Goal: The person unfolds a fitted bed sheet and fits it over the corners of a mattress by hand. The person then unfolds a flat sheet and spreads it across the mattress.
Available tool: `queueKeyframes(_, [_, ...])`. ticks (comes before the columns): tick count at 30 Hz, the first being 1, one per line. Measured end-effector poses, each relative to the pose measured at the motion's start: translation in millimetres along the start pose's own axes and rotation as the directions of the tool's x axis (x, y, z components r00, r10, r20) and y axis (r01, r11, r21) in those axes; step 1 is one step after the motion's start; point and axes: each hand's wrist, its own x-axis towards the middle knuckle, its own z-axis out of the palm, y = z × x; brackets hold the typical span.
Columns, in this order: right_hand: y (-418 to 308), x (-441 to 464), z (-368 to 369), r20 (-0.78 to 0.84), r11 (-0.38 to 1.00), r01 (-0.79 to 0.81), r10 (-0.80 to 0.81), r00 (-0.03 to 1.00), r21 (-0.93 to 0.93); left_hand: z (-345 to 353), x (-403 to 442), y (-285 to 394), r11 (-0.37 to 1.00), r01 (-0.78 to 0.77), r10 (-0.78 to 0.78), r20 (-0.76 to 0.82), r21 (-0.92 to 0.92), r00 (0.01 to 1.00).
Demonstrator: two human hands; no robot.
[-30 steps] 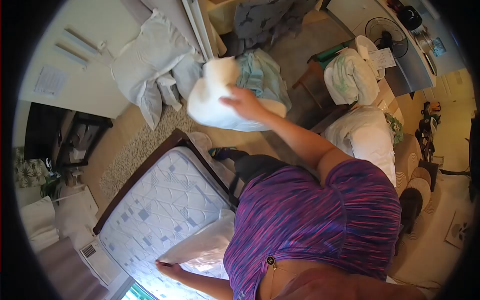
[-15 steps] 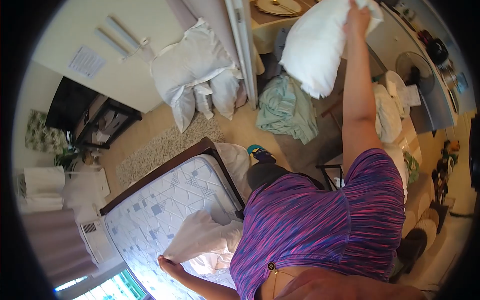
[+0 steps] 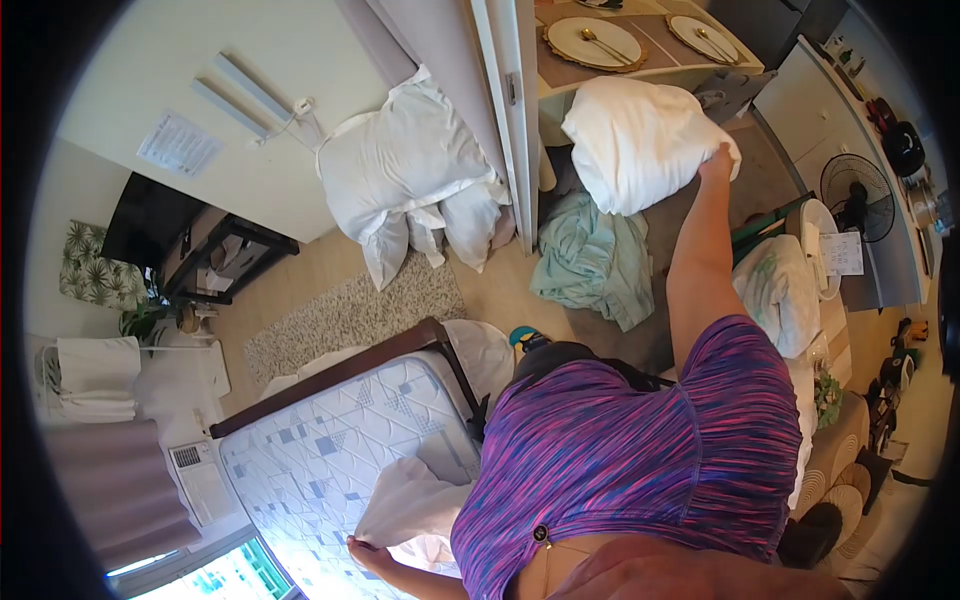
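My right hand point(image 3: 717, 163) grips one end of a white pillow point(image 3: 640, 140), held out at arm's length. The pillow hangs in the air near the dining table's edge, above a pale green cloth heap point(image 3: 592, 258) on the floor. My left hand point(image 3: 368, 550) is closed on the corner of a thin whitish cloth point(image 3: 412, 505), which lies partly over the bare patterned mattress point(image 3: 320, 450). Part of this cloth is hidden behind my body.
White pillows point(image 3: 400, 165) lean by the wall and curtain. A dining table point(image 3: 680, 75) holds plates point(image 3: 594, 42). A fan point(image 3: 857, 195) and a bundled blanket point(image 3: 780, 295) stand at the right. A shaggy rug point(image 3: 350, 310) lies beyond the dark bed frame point(image 3: 330, 375).
The white pillow has swung outward, away from the doorway floor and toward the dining table, in my right hand. My left hand keeps its hold on the thin cloth, which has folded over.
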Motion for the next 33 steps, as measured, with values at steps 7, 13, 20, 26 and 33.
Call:
queueKeyframes(7, [-85.6,-33.1,101.8,0.313,0.885,0.419,-0.347,0.884,-0.202,14.8,22.0,27.6,0.987,-0.027,0.034,-0.04,0.158,0.999])
queueKeyframes(13, [-164.9,-27.8,178.1,0.59,0.872,0.413,-0.195,0.784,-0.261,38.1,1.9,30.8,0.962,-0.051,0.081,-0.102,0.268,0.991])
queueKeyframes(20, [-117.2,61.8,210.3,0.767,0.716,0.564,-0.061,0.638,-0.412,2.2,25.6,17.5,0.966,-0.031,0.064,-0.118,0.258,0.991])
queueKeyframes(26, [-38.0,77.2,167.4,0.848,0.045,0.862,-0.164,0.504,-0.504,-1.1,10.8,16.8,0.935,-0.06,0.128,-0.173,0.351,0.977])
queueKeyframes(33, [42.4,73.5,115.7,0.397,-0.501,0.167,-0.397,0.827,-0.849,-29.0,2.4,16.2,0.792,-0.16,0.304,-0.154,0.59,0.94])
